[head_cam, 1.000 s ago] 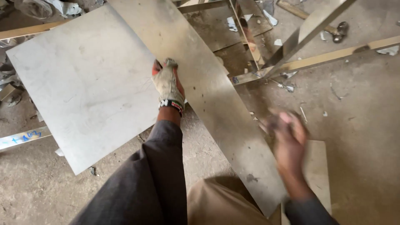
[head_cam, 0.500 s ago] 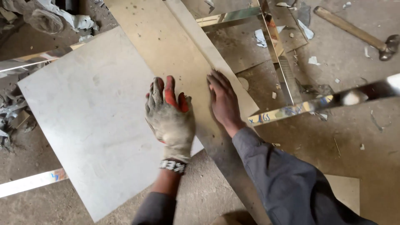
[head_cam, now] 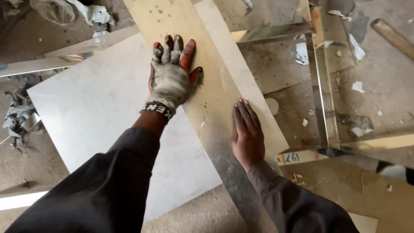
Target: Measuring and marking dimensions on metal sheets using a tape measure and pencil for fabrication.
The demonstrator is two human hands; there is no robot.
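Item 1: long metal strip [head_cam: 207, 99], dull and speckled, lying diagonally on the floor [head_cam: 388, 73] from the top centre of the view down toward the bottom right, its lower stretch resting across the right corner of the square sheet. Item 2: square metal sheet [head_cam: 99, 112], pale grey, flat on the floor to the left of the strip, turned so its corners point up and down. Item 3: left hand [head_cam: 172, 71], in a dirty grey knit glove with red fingertips, spread wide and pressed flat, palm on the strip's left edge where it overlaps the sheet; it grips nothing. Item 4: right hand [head_cam: 247, 133], bare, fingers straight and together, laid flat on the strip near its right edge, lower down than the left hand; it grips nothing. Item 5: shiny metal frame [head_cam: 321, 90] of narrow bars, on the floor just right of the strip. Item 6: wooden handle [head_cam: 392, 36], at the top right corner of the view, well apart from both hands. Item 7: crumpled scraps [head_cam: 19, 116], grey, on the floor beside the sheet's left corner. Item 8: dark sleeves on both forearms.
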